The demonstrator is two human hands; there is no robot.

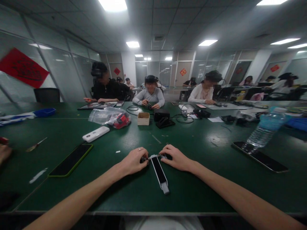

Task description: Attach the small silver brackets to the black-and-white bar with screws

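My left hand [135,160] is closed, thumb and fingers pinched on a small dark metallic piece [144,159]. Across from it, my right hand [177,158] is closed around another small silvery piece [164,156], mostly covered by its fingers. Between the hands, on the green table, lies a long, narrow black strip with a white rim [159,171] and a pale grey end piece pointing toward me. A thin metal part at its far end lies between my fingertips. Whether the small pieces are joined to the strip cannot be made out.
A green-edged phone [71,160] and a white power bank [96,134] lie left. On the right, a water bottle [266,127] is by another phone [261,157]. Ahead are a plastic bag [105,116], a small box [143,119] and black devices [163,118]. Co-workers sit opposite; another person's hand [4,150] shows far left.
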